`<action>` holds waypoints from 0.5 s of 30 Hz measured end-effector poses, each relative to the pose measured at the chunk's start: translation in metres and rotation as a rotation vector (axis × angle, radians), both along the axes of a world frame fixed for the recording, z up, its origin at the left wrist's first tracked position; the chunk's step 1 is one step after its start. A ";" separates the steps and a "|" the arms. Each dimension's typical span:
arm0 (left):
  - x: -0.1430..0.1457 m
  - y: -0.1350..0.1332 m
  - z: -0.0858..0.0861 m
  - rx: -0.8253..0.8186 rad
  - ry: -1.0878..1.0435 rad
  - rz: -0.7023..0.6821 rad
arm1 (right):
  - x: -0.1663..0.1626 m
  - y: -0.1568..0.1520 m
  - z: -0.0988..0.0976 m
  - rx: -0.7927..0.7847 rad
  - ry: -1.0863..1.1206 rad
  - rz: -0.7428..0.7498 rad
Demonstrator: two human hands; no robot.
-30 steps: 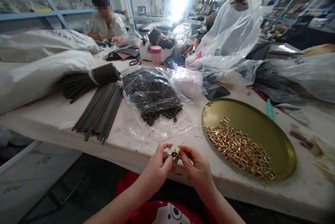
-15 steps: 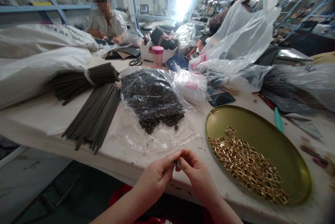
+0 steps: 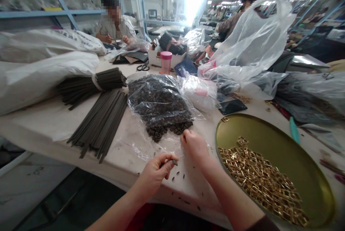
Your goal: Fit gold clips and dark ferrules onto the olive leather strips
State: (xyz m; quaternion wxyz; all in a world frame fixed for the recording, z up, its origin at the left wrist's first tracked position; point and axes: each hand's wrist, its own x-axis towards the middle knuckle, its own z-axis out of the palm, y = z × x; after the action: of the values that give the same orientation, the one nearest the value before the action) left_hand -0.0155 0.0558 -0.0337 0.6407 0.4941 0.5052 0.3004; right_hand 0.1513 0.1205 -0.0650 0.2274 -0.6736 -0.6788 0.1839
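My left hand [image 3: 156,170] hovers over the table's near edge with its fingers pinched on a small dark piece [image 3: 174,162]. My right hand [image 3: 194,144] reaches forward with curled fingers to the loose dark rings [image 3: 172,128] spilling from the mouth of a clear plastic bag [image 3: 159,103]. What its fingertips hold, if anything, is hidden. A round gold tray [image 3: 272,141] with several small gold buckles [image 3: 265,182] lies just right of my right forearm.
Dark flat strips [image 3: 101,123] lie loose at left, behind them a tied bundle [image 3: 93,83] and white sacks [image 3: 40,69]. A phone [image 3: 232,106], pink cup [image 3: 165,62], scissors [image 3: 142,67] and plastic bags [image 3: 250,47] crowd the back. Another person [image 3: 114,26] sits across the table.
My hands were together at the table edge, working a small piece. They have separated: the right hand moved forward to the dark rings, the left stayed back holding the piece.
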 end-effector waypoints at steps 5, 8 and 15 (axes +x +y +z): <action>-0.003 0.001 -0.003 0.032 0.017 0.001 | 0.006 -0.029 0.001 0.007 0.262 0.017; 0.001 0.004 -0.005 0.060 0.011 -0.023 | 0.006 -0.054 0.010 -0.147 0.865 -0.055; 0.010 0.000 0.000 0.189 0.112 -0.102 | -0.004 -0.096 0.025 -0.162 1.096 -0.050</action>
State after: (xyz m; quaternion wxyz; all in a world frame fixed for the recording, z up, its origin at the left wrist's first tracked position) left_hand -0.0054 0.0559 -0.0340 0.5765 0.5934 0.4836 0.2858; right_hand 0.1471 0.0249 -0.0398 0.4990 -0.5108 -0.4286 0.5536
